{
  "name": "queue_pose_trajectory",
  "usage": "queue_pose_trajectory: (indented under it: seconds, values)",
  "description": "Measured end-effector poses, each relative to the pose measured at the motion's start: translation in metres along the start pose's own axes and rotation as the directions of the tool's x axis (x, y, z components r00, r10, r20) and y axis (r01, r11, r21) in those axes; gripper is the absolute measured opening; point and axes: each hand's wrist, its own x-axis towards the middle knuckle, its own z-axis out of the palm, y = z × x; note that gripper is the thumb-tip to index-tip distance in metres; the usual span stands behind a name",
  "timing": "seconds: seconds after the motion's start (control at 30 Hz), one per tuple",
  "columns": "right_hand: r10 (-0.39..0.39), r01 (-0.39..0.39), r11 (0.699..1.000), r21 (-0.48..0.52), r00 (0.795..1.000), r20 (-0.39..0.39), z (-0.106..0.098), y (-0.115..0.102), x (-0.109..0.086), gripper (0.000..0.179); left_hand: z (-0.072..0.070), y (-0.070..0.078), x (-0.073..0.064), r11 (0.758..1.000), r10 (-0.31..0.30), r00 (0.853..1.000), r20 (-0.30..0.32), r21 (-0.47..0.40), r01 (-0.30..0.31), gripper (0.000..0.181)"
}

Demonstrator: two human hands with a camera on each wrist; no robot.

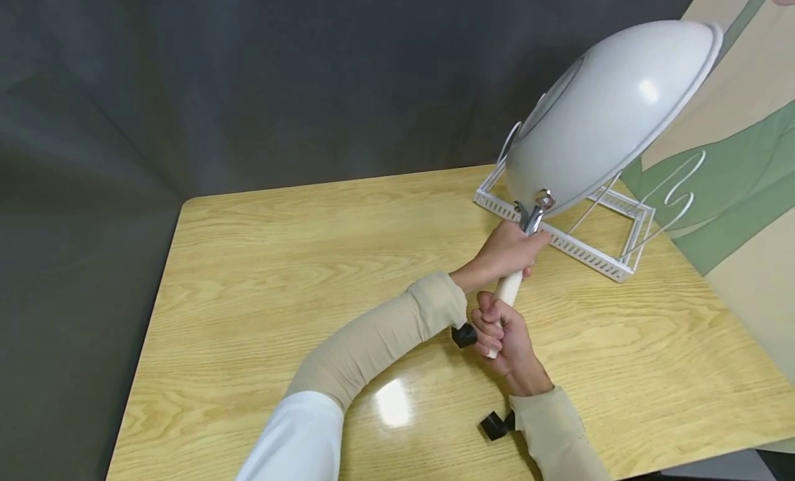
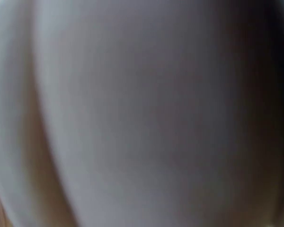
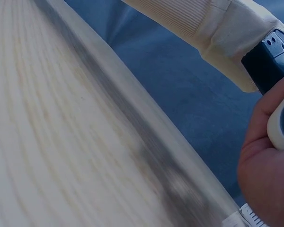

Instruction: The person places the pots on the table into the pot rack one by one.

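A white wok [image 1: 611,112] with a pale handle [image 1: 509,288] is held tilted on its side, its smooth outer face turned toward me, over a white wire rack [image 1: 584,255]. My left hand [image 1: 506,250] grips the handle close to the metal joint. Below it, my right hand [image 1: 506,332] wraps round the handle's lower end. The handle's round hollow end [image 3: 276,125] shows in the right wrist view, held in the right hand [image 3: 265,182]. Only a blurred pale surface fills the left wrist view.
The rack stands on a wooden table [image 1: 267,281] near its far right edge, with curved wire loops [image 1: 680,184] rising at its right end. A dark curtain [image 1: 310,87] hangs behind the table. Green and beige cloth [image 1: 739,184] lies beyond the right edge.
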Motion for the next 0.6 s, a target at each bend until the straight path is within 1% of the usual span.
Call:
queue_pose_trajectory:
  seconds: [0.27, 0.6]
  values:
    - [-0.005, 0.004, 1.0, -0.006, 1.0, -0.022, 0.0005, 0.0018, -0.0008, 0.016, -0.001, -0.0026, -0.0002, 1.0, -0.004, 1.0, 0.004, 0.013, 0.004, 0.035]
    - [0.007, -0.009, 1.0, -0.024, 0.999, -0.053, 0.0007, 0.0028, -0.0001, 0.016, -0.0022, -0.0054, 0.0008, 1.0, -0.02, 1.0, 0.001, -0.003, 0.02, 0.036]
